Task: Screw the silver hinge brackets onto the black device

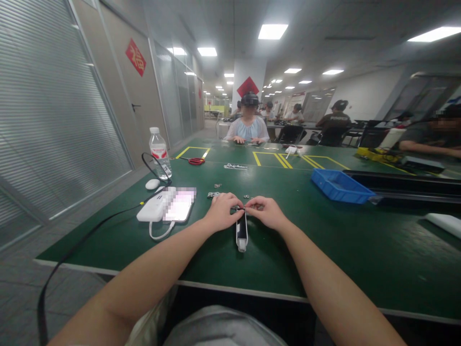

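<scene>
My left hand and my right hand meet over the green table, fingertips pinched together on a small dark part between them. It sits at the far end of a narrow white and black device that lies lengthwise toward me. Both hands are closed in a pinch. Several small metal parts lie just beyond my hands.
A phone on a white power bank with a cable lies to the left, with a white mouse and a water bottle behind. Red scissors lie farther back. A blue tray stands right. A person sits opposite; others work behind.
</scene>
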A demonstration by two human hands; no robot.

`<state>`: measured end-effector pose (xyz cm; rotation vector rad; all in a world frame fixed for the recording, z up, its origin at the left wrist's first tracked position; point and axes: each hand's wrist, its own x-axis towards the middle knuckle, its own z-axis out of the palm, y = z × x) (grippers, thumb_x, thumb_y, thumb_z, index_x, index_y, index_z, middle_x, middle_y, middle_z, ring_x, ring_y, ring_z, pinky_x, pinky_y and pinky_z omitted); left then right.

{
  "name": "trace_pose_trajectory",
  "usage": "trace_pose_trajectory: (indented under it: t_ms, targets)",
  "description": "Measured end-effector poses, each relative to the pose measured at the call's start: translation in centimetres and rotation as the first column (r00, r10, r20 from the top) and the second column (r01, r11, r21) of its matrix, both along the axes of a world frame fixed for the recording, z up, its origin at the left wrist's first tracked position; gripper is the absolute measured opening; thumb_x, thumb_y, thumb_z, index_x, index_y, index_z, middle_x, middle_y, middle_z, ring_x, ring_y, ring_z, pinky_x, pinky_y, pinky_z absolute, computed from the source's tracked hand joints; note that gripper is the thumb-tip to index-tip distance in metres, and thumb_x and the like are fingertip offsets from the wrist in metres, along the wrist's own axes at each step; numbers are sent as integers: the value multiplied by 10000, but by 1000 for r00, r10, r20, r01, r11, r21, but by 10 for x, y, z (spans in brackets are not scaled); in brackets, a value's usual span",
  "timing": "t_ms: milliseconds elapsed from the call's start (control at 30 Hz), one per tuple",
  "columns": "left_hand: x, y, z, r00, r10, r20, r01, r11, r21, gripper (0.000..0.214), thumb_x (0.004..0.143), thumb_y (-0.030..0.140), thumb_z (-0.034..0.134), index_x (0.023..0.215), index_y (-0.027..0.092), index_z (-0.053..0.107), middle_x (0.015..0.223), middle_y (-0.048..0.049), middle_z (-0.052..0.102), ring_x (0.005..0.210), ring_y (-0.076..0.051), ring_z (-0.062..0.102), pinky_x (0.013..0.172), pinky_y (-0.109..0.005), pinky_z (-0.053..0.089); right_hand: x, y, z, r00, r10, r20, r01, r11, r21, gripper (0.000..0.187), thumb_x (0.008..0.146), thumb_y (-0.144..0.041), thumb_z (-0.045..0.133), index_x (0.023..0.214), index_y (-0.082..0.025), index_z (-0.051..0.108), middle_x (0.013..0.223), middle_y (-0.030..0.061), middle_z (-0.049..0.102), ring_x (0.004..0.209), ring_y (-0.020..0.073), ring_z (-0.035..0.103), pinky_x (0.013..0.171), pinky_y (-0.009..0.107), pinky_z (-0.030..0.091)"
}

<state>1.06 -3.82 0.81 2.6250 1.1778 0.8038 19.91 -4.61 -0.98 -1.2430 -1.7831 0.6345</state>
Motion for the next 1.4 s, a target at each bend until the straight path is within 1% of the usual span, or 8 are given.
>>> trace_pose_trajectory:
  t_ms: [200, 500, 833, 933, 1033, 1133, 1233, 1400]
  targets:
    - [2, -2, 1, 1000, -14, 21, 13, 998, 68, 99, 803, 261, 555, 838, 228, 640, 938, 5, 658, 970, -185, 532, 889, -370, 296, -2, 1, -2, 1000, 9, -21, -8, 1000, 29, 205, 675, -332, 659, 752, -147, 703, 677, 33, 618, 569, 117, 480, 553, 259, 411]
    - [1, -3, 3, 998, -29, 47, 25, 997, 75, 83, 792, 235, 551, 845, 224, 613, 881, 31, 679, 905, -160, 567, 885, -355, 260, -7, -3, 1, 994, 33, -109, -31, 999, 19, 263, 667, -375, 681, 750, -125, 685, 661, 34, 615, 547, 112, 481, 536, 272, 421]
    - [1, -3, 3, 999, -20, 42, 18, 999, 45, 104, 812, 275, 531, 870, 232, 605, 911, 31, 679, 930, -161, 565, 918, -353, 251, -9, -2, 1, 975, 48, -215, -68, 994, -86, 305, 640, -396, 698, 773, -121, 680, 679, 56, 658, 583, 141, 574, 580, 309, 492]
    - [1, -4, 3, 999, -24, 41, 22, 998, 54, 104, 818, 274, 526, 872, 233, 605, 920, 34, 677, 937, -156, 564, 917, -347, 251, -10, -2, 2, 956, 60, -288, -90, 991, -95, 356, 605, -388, 722, 835, -123, 663, 716, 54, 670, 602, 137, 594, 596, 301, 504]
    - [1, -3, 2, 997, -35, 64, 30, 997, 73, 120, 819, 275, 525, 898, 233, 603, 915, 29, 677, 925, -155, 566, 909, -345, 253, -11, -3, 4, 937, 57, -345, -105, 987, -121, 421, 594, -349, 725, 931, -115, 627, 707, 39, 666, 571, 119, 586, 562, 274, 489]
    - [1, -2, 1, 997, -43, 69, 37, 996, 78, 155, 816, 277, 528, 947, 239, 603, 914, 21, 678, 926, -162, 564, 902, -351, 255, -12, -5, 6, 935, 43, -351, -99, 985, -144, 464, 599, -327, 716, 993, -113, 595, 704, 36, 671, 553, 113, 580, 534, 258, 470]
    - [1, -2, 1, 998, -48, 51, 43, 995, 86, 140, 819, 277, 527, 918, 232, 616, 905, 13, 678, 932, -169, 559, 898, -361, 254, -12, -6, 6, 937, 36, -348, -93, 985, -147, 488, 596, -330, 717, 1009, -107, 584, 720, 46, 678, 552, 113, 578, 529, 254, 461]
    - [2, -5, 5, 1000, -8, 20, 7, 997, 72, 135, 818, 274, 527, 904, 234, 622, 917, 8, 680, 947, -176, 550, 904, -369, 252, -10, -3, 2, 954, 53, -295, -85, 992, -98, 425, 623, -356, 690, 967, -121, 606, 716, 36, 659, 544, 106, 549, 524, 257, 445]
